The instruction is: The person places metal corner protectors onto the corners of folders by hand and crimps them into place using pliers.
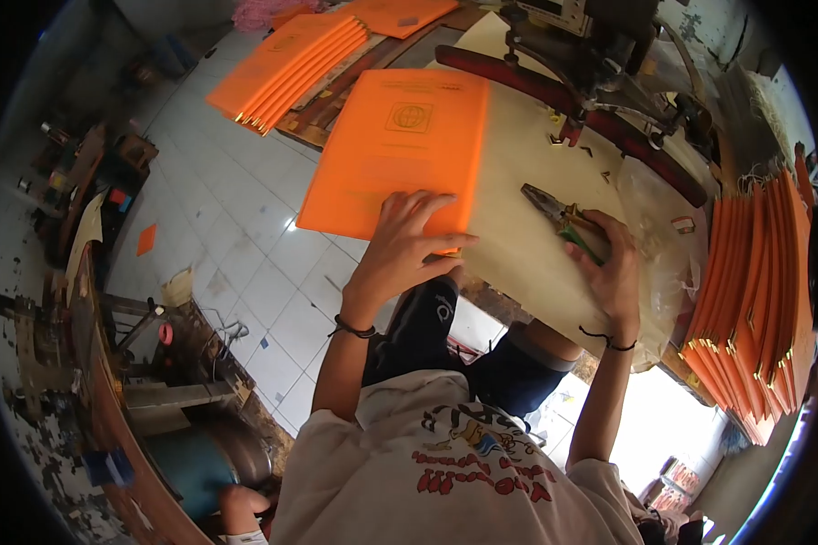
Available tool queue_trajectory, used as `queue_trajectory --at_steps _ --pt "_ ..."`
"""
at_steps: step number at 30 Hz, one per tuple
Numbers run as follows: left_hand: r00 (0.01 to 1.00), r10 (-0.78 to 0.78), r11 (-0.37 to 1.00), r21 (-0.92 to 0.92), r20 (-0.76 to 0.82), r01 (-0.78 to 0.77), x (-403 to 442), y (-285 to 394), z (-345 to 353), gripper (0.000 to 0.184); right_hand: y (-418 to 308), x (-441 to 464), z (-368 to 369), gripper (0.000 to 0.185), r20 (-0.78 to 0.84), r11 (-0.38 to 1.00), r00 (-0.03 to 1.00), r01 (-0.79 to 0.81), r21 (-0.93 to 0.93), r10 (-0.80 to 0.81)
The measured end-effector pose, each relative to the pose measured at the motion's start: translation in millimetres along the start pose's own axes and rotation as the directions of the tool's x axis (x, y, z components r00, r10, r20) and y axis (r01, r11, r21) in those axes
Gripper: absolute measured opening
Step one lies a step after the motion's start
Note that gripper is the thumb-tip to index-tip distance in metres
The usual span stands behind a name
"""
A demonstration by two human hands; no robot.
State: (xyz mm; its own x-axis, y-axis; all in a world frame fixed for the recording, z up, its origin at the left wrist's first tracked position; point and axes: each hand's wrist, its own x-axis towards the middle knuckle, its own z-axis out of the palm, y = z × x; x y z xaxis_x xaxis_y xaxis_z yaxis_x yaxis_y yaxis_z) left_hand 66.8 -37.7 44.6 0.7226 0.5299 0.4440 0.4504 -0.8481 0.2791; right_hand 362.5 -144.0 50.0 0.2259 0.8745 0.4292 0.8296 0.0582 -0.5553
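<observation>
An orange folder (400, 150) with a printed round emblem lies on the paper-covered worktop, its near left part overhanging the edge. My left hand (404, 241) rests across its near right corner, fingers spread and thumb stretched along the edge. To the right, my right hand (616, 272) curls round the handles of a pair of pliers (554, 211) with green on the grip. The jaws point away to the upper left, low over the paper. Small dark metal clips (586, 152) are scattered beyond the pliers.
A stack of orange folders (291, 68) with metal edges sits at the far left. More orange folders (750, 300) stand bunched at the right. A dark machine with a red bar (600, 118) stands over the worktop's far side. Another person's hand (244, 507) shows at lower left.
</observation>
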Motion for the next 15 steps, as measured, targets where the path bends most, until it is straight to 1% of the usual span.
queue_trajectory --at_steps 2,5,8,11,14,15 --pt "0.999 0.036 0.999 0.003 0.002 -0.036 1.5 0.5 3.4 0.027 -1.0 -0.6 1.7 0.045 -0.014 1.0 1.0 -0.02 0.022 0.02" --pt "0.993 0.094 0.994 0.045 0.071 -0.098 7.7 -0.7 6.0 0.02 -1.2 0.5 1.5 0.045 -0.011 0.999 1.0 -0.025 0.027 0.025" --pt "0.982 0.149 0.981 0.109 0.117 -0.162 11.1 -3.6 3.8 0.018 1.5 -1.3 3.8 0.045 -0.019 0.999 0.999 -0.029 0.017 0.029" --pt "0.972 0.224 0.953 0.192 0.074 -0.234 7.6 -13.1 11.5 0.021 3.5 -1.0 4.8 0.045 -0.056 0.99 0.996 0.063 -0.124 -0.07" --pt "0.954 0.301 0.921 0.257 0.013 -0.294 4.1 -16.7 12.5 0.021 -8.2 0.4 1.1 0.044 -0.079 0.951 0.983 0.136 -0.276 -0.164" --pt "0.948 0.319 0.919 0.251 -0.017 -0.305 1.2 -18.0 14.9 0.022 -15.3 -2.7 2.6 0.043 -0.101 0.972 0.983 0.13 -0.194 -0.151"
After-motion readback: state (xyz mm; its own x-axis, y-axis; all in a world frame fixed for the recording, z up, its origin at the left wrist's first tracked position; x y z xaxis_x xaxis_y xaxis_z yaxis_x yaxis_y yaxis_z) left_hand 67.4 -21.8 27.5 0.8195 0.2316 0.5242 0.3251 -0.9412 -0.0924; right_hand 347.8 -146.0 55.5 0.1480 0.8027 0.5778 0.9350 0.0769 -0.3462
